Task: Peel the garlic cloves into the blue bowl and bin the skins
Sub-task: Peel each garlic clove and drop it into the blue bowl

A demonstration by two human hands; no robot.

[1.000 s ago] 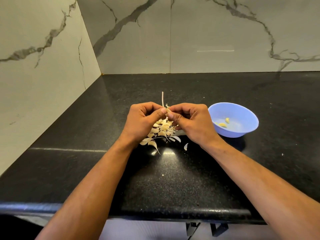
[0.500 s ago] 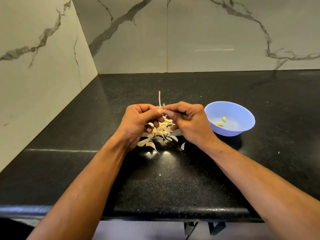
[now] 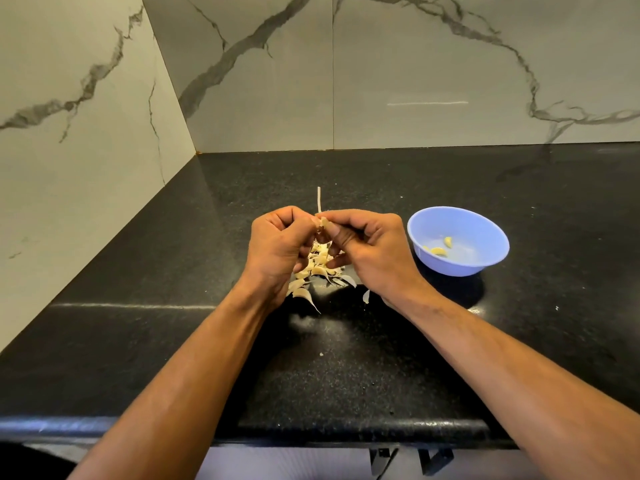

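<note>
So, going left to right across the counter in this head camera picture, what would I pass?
Marble side wall → left hand → garlic clove pinched between both hands, above the pile of skins → right hand → blue bowl holding peeled cloves.

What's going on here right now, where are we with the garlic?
A person is peeling garlic over a black counter. Both hands are raised together: the left hand and the right hand pinch one garlic clove between their fingertips. Beneath them lies a pile of cloves and skins. The blue bowl, to the right, holds two peeled cloves. No bin is in view, so the skins are not yet binned.
</note>
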